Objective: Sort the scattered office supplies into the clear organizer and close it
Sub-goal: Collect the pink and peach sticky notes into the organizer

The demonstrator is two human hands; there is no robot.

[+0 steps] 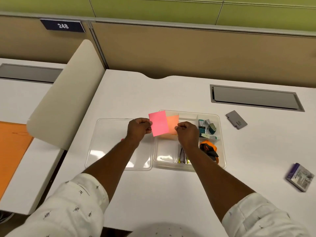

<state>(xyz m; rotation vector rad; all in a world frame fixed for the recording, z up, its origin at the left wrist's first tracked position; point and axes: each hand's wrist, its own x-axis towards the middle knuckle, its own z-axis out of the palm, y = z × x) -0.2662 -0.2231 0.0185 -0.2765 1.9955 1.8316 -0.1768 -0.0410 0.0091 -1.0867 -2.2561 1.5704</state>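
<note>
My left hand pinches a pink sticky note pad by its left edge, held above the clear organizer. My right hand pinches an orange sticky note pad just behind and right of the pink one. The organizer's clear lid lies open flat to the left. Inside the organizer are several binder clips, an orange and black tool, and some thin pens or sticks partly hidden by my right forearm.
A grey flat item lies on the white desk right of the organizer. A purple-edged box sits near the desk's right edge. A grey cable hatch is set into the desk behind. A beige divider stands at left.
</note>
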